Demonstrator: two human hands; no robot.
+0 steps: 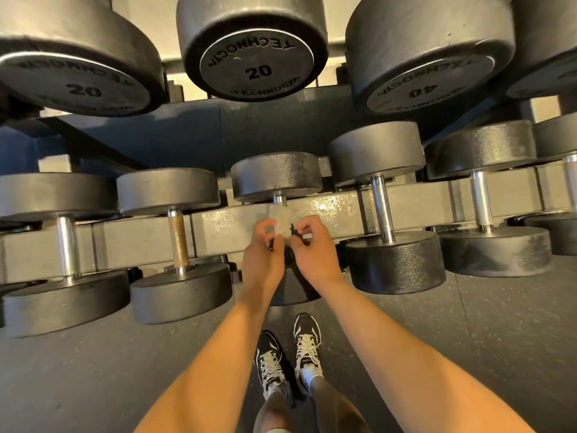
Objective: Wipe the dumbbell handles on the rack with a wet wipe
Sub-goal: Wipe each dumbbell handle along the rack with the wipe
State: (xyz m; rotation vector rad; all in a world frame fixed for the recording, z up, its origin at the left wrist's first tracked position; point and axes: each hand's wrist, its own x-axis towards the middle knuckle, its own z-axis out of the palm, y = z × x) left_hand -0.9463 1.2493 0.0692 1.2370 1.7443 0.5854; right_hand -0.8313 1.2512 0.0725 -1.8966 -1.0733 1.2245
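Two bare forearms reach forward. The left hand [262,248] and right hand [313,245], equally near, each hold a pinching grip on the wet wipe [281,218]. It covers the middle dumbbell handle [279,199], which runs straight away from them.

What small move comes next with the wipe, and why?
Probably press the wet wipe around the middle dumbbell handle and rub along it: left hand and right hand both pinch it right at that handle.
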